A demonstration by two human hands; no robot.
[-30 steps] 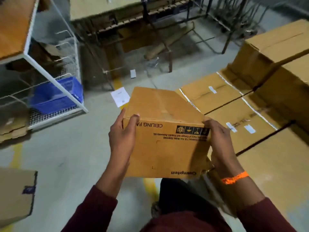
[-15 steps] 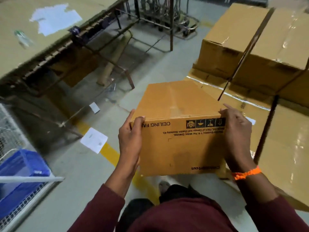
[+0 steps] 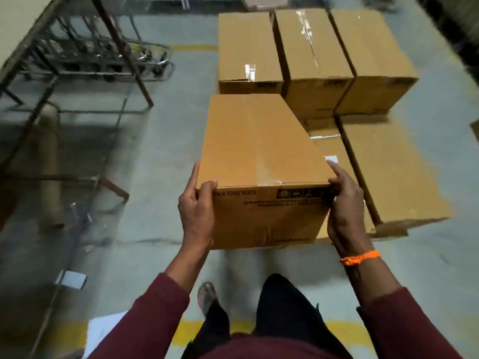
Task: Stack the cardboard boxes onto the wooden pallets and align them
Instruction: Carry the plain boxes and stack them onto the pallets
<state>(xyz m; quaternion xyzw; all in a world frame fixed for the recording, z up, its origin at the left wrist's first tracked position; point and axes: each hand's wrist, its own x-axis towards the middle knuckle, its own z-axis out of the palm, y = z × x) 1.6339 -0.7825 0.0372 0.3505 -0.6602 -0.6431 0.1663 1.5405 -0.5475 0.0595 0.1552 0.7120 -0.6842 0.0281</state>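
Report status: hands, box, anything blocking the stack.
Both hands gripping: left hand and right hand on near corners of the carried box. Box aloft, beside the stacked boxes. Nothing seen blocking.

long dark maroon sleeves on both arms, left sleeve (image 3: 145, 320) and right sleeve (image 3: 404, 325), cuffs stopping partway down the forearm. orange braided thread band (image 3: 360, 257) tied round the wrist behind the right hand (image 3: 344, 213). black trousers (image 3: 282, 307) lower down, plus a brownish sandal (image 3: 207, 297) on the one foot showing, kinda blurry.
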